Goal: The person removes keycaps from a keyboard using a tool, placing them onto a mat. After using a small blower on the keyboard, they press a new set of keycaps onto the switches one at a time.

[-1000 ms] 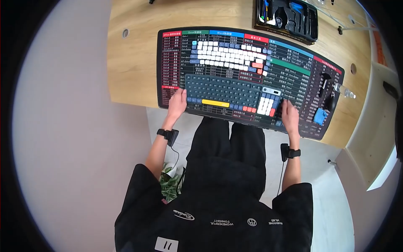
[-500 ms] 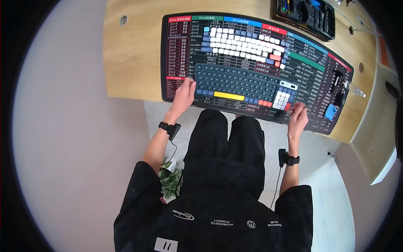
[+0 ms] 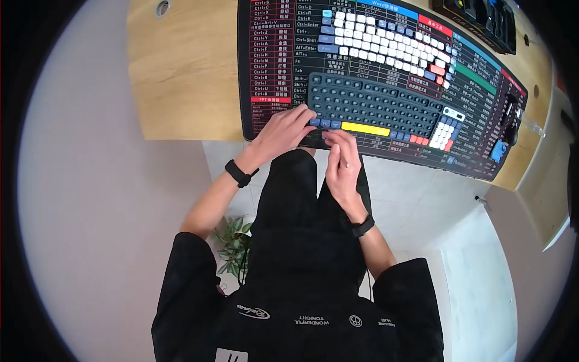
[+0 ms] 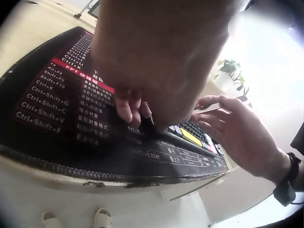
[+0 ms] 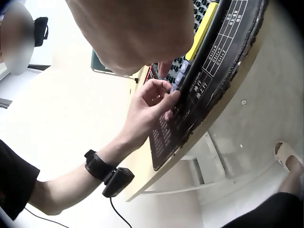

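A dark keyboard (image 3: 374, 102) lies on a black desk mat, most of its main area showing bare switches. Along its bottom row are a yellow spacebar (image 3: 365, 129) and a few blue keycaps (image 3: 335, 125). My left hand (image 3: 283, 130) is at the bottom-left corner, thumb and index finger pinching the outermost blue keycap (image 5: 174, 87). Close beside it, my right hand (image 3: 344, 163) hovers before the keyboard's front edge, its fingers loosely bent with nothing visible in them. The right wrist view shows the left hand's pinch from the side; my forearm hides part of the keyboard there.
White, blue and orange keycaps (image 3: 386, 45) lie in keyboard order on the mat (image 3: 271, 60) above the keyboard. A black tool case (image 3: 482, 24) stands at the back right. A blue cloth (image 3: 499, 151) and a clear bottle (image 3: 531, 123) lie toward the right edge.
My right hand has moved left from beside the number pad to near the left hand. The left hand shifted from the keyboard's left edge onto the corner keycap. The view has tilted down.
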Tool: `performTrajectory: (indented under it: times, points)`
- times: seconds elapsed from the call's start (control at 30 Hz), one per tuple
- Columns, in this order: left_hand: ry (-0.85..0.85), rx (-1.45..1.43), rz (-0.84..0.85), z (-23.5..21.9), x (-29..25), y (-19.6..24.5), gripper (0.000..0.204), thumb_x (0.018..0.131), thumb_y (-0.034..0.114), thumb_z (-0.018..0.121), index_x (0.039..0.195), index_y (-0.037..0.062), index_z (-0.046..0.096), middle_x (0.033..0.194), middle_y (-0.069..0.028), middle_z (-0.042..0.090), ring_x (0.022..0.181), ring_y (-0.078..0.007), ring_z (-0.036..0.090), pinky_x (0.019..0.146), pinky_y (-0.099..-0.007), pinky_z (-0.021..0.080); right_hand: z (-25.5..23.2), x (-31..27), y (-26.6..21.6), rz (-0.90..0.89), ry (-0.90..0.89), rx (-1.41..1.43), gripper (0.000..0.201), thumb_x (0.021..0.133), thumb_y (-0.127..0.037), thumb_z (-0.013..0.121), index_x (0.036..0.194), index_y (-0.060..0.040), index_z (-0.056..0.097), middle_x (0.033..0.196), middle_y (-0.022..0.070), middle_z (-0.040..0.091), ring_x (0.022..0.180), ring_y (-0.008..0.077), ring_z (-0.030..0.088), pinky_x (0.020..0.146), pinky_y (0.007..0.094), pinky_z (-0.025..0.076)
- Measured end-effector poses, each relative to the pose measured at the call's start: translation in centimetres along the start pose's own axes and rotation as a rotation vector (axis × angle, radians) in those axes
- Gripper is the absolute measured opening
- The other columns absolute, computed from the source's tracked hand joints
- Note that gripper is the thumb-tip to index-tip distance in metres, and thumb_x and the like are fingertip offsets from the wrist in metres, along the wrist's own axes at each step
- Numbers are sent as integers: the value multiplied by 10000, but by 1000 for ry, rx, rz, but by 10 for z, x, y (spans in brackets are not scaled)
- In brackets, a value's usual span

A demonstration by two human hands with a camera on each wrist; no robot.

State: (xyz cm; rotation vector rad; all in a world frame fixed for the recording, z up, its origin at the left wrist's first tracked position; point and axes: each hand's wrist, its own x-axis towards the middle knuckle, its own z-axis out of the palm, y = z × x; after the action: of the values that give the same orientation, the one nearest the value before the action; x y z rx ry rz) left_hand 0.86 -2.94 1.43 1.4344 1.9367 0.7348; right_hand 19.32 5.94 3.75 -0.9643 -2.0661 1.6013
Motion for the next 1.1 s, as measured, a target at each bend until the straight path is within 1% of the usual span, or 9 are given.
performTrajectory:
  times: [0.1, 0.13, 0.27, 0.33, 0.57, 0.63, 0.73, 0.87, 1.1]
  points:
    - [-31, -37, -13, 2, 1, -3, 300, 897, 93, 742, 1121, 25, 555, 1014, -141, 603, 865, -386, 669, 683, -447, 546, 12, -2, 0, -1, 21, -13, 257, 1012, 33, 533, 1246, 19, 639, 1249, 178, 609, 1017, 327, 691, 832, 376, 582]
    - [-36, -55, -27, 2, 2, -4, 295, 893, 87, 741, 1108, 21, 550, 1010, -142, 606, 866, -387, 667, 681, -449, 543, 12, -3, -1, 16, -11, -62, 253, 1054, 17, 493, 1263, 37, 634, 1252, 177, 612, 1023, 257, 682, 899, 352, 570]
    - [-43, -80, -22, 0, 6, -6, 295, 887, 82, 740, 1095, 16, 542, 1011, -141, 611, 873, -387, 663, 679, -454, 536, 18, -4, 3, 12, -8, -76, 264, 1053, 21, 486, 1274, 36, 631, 1259, 185, 613, 1043, 261, 680, 910, 353, 573]
    - [-77, -69, -5, -3, 8, -6, 290, 896, 91, 734, 1082, 22, 522, 995, -129, 599, 870, -366, 664, 678, -443, 548, 20, -2, 4, 2, 10, -12, 274, 1024, 38, 521, 1279, 21, 619, 1281, 176, 610, 1037, 295, 692, 871, 364, 587]
    - [-112, -122, -51, -5, 9, -7, 257, 917, 91, 703, 1103, 14, 543, 1031, -134, 614, 878, -387, 655, 693, -450, 526, 18, 2, 13, 92, 23, 183, 249, 1045, 68, 467, 1242, 75, 619, 1252, 199, 626, 1057, 272, 687, 929, 353, 570]
    - [-105, -130, -49, -5, 11, -7, 257, 919, 92, 702, 1105, 15, 543, 1031, -133, 612, 875, -385, 654, 692, -450, 525, 18, 5, 12, 106, 20, 195, 254, 1073, 24, 438, 1228, 91, 628, 1240, 201, 637, 1062, 266, 695, 930, 352, 577]
    - [-98, -139, -58, -9, 8, -6, 253, 922, 95, 702, 1104, 17, 545, 1026, -131, 606, 865, -381, 652, 689, -444, 522, 16, 10, 11, 282, 49, 312, 381, 1135, -122, 359, 1180, 127, 645, 1223, 190, 649, 1081, 253, 708, 946, 342, 585]
    - [-119, -166, -89, -7, 8, -6, 220, 926, 87, 698, 1081, 20, 556, 1009, -123, 597, 850, -365, 652, 681, -431, 518, 15, 10, 15, 421, 91, 533, 418, 1143, -155, 353, 1148, 153, 635, 1206, 184, 646, 1088, 261, 711, 964, 344, 584]
    - [-109, -206, -46, -16, 11, 5, 159, 932, 58, 691, 1028, 8, 574, 991, -105, 584, 809, -333, 654, 667, -390, 517, 7, 15, 8, 409, 67, 435, 442, 1151, -200, 352, 1124, 135, 639, 1140, 166, 668, 996, 239, 735, 916, 332, 586]
